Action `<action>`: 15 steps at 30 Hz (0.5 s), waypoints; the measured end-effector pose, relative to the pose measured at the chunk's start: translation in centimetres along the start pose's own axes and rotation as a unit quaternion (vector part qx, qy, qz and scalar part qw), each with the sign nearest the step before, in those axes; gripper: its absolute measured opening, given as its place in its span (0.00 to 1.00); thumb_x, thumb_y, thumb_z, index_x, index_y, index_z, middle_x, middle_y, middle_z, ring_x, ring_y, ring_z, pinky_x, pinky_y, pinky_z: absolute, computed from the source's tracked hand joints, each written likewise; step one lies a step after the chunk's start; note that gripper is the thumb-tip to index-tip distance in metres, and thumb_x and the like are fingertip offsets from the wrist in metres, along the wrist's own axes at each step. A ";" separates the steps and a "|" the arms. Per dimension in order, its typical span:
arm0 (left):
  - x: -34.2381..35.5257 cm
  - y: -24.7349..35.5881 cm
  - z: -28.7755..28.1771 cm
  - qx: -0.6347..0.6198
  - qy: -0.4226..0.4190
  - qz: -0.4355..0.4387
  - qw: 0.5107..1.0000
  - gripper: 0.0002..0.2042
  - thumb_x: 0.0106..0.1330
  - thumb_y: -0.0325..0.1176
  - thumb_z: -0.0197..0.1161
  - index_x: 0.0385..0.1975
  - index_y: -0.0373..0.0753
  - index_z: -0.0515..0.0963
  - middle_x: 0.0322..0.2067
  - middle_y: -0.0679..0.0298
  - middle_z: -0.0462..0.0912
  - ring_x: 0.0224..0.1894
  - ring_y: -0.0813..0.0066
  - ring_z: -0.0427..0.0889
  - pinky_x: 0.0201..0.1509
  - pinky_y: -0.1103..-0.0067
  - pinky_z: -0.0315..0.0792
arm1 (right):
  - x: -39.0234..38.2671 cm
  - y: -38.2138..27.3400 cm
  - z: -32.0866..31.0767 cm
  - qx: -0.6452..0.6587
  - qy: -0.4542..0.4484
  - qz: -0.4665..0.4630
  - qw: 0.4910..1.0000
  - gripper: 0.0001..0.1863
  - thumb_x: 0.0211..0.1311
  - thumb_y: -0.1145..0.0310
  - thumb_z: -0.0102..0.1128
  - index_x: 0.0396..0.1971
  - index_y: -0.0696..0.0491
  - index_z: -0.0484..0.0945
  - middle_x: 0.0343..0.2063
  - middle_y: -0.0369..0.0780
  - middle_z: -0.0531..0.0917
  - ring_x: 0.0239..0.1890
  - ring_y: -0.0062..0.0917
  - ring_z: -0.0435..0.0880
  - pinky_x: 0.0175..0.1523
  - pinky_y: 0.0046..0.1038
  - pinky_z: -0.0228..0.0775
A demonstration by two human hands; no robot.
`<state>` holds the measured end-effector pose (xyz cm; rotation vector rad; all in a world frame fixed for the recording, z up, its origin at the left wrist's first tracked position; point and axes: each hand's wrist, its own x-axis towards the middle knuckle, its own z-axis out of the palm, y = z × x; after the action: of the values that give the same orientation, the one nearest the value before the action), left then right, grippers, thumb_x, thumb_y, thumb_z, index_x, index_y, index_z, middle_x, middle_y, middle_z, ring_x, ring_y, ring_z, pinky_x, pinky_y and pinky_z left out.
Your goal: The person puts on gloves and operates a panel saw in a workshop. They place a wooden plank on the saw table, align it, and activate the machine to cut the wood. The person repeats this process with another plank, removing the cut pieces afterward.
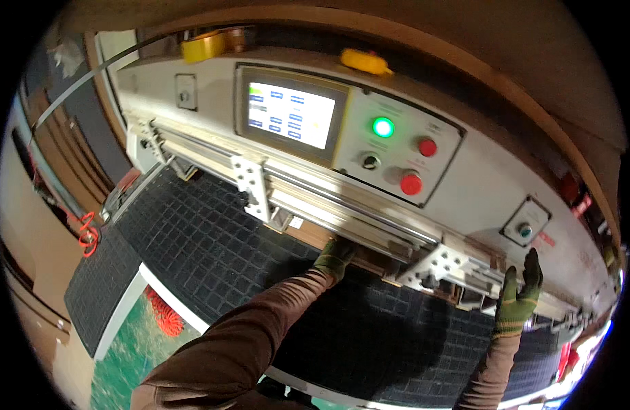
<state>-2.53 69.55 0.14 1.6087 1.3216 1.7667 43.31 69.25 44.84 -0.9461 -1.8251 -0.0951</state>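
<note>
At the front of a pale machine, my left hand (334,258) in an olive glove reaches beneath the metal guide rail (342,232) at a brown wooden strip (306,234); its fingertips are hidden. On the right, my right hand (520,294), gloved alike with dark fingertips, is raised with fingers stretched just below a small button plate (526,222), beside a white perforated bracket (431,270); whether it touches the machine I cannot tell. Above sit a lit touchscreen (287,116), a glowing green button (383,127) and two red buttons (411,182).
A black gridded mat bed (178,232) runs along the front. Yellow objects (362,61) rest on top, under a curved beam (465,48). At left stand leaning boards (69,137) and a red coiled hose (89,232); another coil (166,311) hangs over the green floor (113,369).
</note>
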 end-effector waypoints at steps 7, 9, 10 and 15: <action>5.3 15.8 9.9 0.454 -0.343 -0.186 0.801 0.25 0.84 0.36 0.42 0.79 0.46 0.62 0.78 0.53 0.61 0.80 0.53 0.58 0.84 0.60 0.55 | -0.2 3.7 -5.6 -0.119 -0.023 0.050 0.991 0.31 0.68 0.73 0.69 0.70 0.56 0.73 0.68 0.47 0.77 0.69 0.35 0.76 0.75 0.39 0.66; 3.0 8.4 4.8 0.533 -0.288 -0.131 0.785 0.25 0.83 0.37 0.45 0.78 0.44 0.63 0.77 0.52 0.63 0.78 0.53 0.61 0.82 0.61 0.57 | 0.1 4.5 -0.6 -0.087 0.002 0.064 0.994 0.35 0.65 0.73 0.74 0.71 0.56 0.70 0.68 0.48 0.77 0.70 0.36 0.75 0.76 0.38 0.65; 2.3 5.9 2.2 0.564 -0.264 -0.122 0.772 0.25 0.83 0.37 0.47 0.78 0.43 0.63 0.76 0.51 0.64 0.78 0.54 0.62 0.82 0.62 0.58 | 0.9 3.3 1.5 0.007 0.014 0.055 0.998 0.38 0.65 0.71 0.75 0.73 0.56 0.68 0.68 0.48 0.76 0.70 0.36 0.75 0.77 0.38 0.64; 3.7 7.6 5.4 0.602 -0.319 -0.114 0.723 0.31 0.78 0.37 0.53 0.81 0.47 0.60 0.82 0.60 0.55 0.83 0.52 0.52 0.87 0.58 0.46 | 1.8 1.9 -1.3 -0.188 0.013 0.020 0.982 0.34 0.65 0.58 0.70 0.70 0.52 0.74 0.59 0.52 0.82 0.62 0.51 0.79 0.67 0.49 0.71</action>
<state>3.69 70.96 7.82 2.1298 2.2427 -0.1077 45.22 70.94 46.25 -1.2359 -1.7954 -0.4387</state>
